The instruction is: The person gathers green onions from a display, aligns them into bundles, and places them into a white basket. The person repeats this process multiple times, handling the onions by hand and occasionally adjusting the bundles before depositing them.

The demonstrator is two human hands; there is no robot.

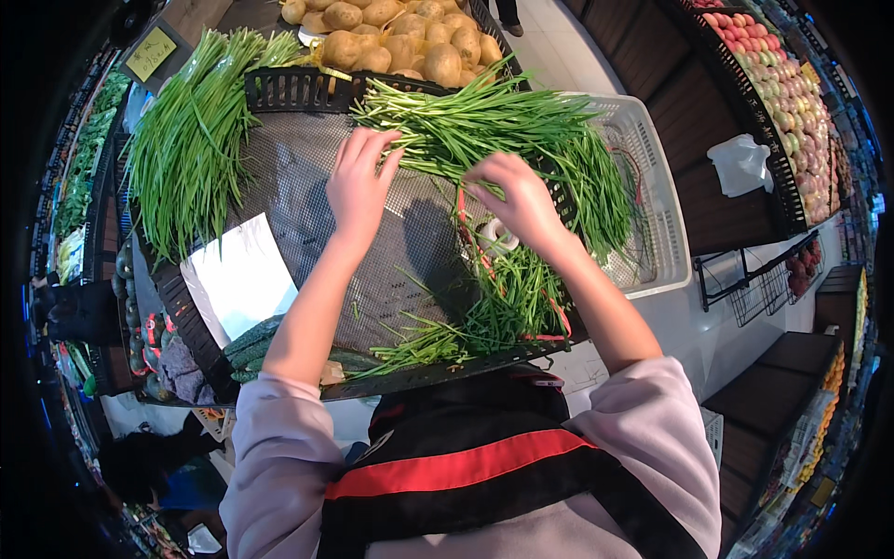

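A loose heap of garlic chives [482, 126] lies across the far right of a black mesh-lined display crate [300, 161], its pale cut ends pointing left. At those ends is my left hand [362, 178], thumb and fingers apart and nothing seen in its grasp. My right hand [513, 199] is over the near edge of the heap with curled fingers; whether a stalk is pinched there I cannot tell. Below it sit a white tape roll [498, 236] and a red strip [482, 255] among short chive trimmings [513, 300].
Bundled chives [199, 147] stand at the left, above a white sheet [241, 276] and dark green cucumbers [255, 349]. Potatoes [412, 45] fill a crate behind. A white plastic basket [667, 230] adjoins on the right. A handwritten sign [152, 54] is at the upper left.
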